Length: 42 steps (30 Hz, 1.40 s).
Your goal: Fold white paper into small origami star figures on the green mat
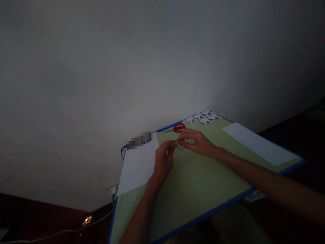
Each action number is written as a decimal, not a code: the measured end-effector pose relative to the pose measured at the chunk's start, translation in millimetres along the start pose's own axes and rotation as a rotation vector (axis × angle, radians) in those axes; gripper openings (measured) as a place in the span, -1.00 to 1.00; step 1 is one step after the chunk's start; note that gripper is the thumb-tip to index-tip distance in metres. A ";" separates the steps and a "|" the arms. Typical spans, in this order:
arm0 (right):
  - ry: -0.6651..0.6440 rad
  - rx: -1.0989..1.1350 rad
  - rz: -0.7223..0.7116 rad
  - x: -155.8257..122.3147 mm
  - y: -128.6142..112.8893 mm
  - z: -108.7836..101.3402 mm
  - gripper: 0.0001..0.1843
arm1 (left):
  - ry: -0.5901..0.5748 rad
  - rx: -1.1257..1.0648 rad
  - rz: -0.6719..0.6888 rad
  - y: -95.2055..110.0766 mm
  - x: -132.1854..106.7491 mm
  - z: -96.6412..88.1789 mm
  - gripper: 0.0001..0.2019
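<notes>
Above the middle of the table, my left hand (164, 156) and my right hand (197, 141) meet fingertip to fingertip. Pinched between them is a small piece of white paper (177, 143), mostly covered by the fingers, so its shape is hard to make out. Both hands are closed on it. Just beyond the right hand lie red-handled scissors (179, 127), blades pointing left. Several folded white paper stars (205, 118) sit grouped at the far corner of the table.
The pale green table (200, 176) has a blue edge and stands near a grey wall (152, 67). White sheets lie at left (137, 166) and right (259, 144). A blurred-out device (138, 140) with a black cord rests at the back left. A white cable (66, 231) runs along the floor.
</notes>
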State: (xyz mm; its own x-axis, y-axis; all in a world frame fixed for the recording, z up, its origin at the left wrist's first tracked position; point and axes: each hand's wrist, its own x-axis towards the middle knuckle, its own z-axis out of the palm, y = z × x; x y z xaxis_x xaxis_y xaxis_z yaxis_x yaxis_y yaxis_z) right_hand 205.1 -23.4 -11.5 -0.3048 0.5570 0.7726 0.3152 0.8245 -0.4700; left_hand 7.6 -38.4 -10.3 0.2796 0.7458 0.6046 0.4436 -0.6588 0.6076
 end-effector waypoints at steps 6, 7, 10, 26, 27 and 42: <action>-0.037 -0.051 -0.043 2.6 0.2 -2.8 -0.89 | -0.036 0.105 0.085 -0.5 -2.1 -1.2 -0.83; -0.046 -0.061 -0.042 2.7 0.2 -2.9 -0.90 | -0.040 0.114 0.098 -0.7 -2.5 -1.0 -0.83; -0.057 -0.089 -0.037 1.7 0.3 -2.5 -0.92 | -0.045 0.131 0.125 -1.8 -4.1 0.3 -0.84; -0.041 -0.058 0.020 -1.4 -1.8 0.7 -0.93 | -0.023 0.134 0.107 -2.8 -4.9 0.1 -0.85; -0.040 -0.047 0.023 -1.6 -1.1 0.6 -0.92 | -0.024 0.136 0.101 -2.8 -4.7 -0.2 -0.85; 0.008 0.058 0.144 -1.5 2.3 3.5 -0.78 | -0.004 0.080 -0.004 -6.4 -0.2 1.2 -0.83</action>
State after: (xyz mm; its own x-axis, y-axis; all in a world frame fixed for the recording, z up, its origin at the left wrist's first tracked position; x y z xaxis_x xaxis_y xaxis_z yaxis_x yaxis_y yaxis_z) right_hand 203.1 -21.9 -15.2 -0.2529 0.6693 0.6987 0.3024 0.7406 -0.6000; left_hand 5.7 -34.3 -14.9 0.2806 0.7492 0.5999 0.5112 -0.6457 0.5673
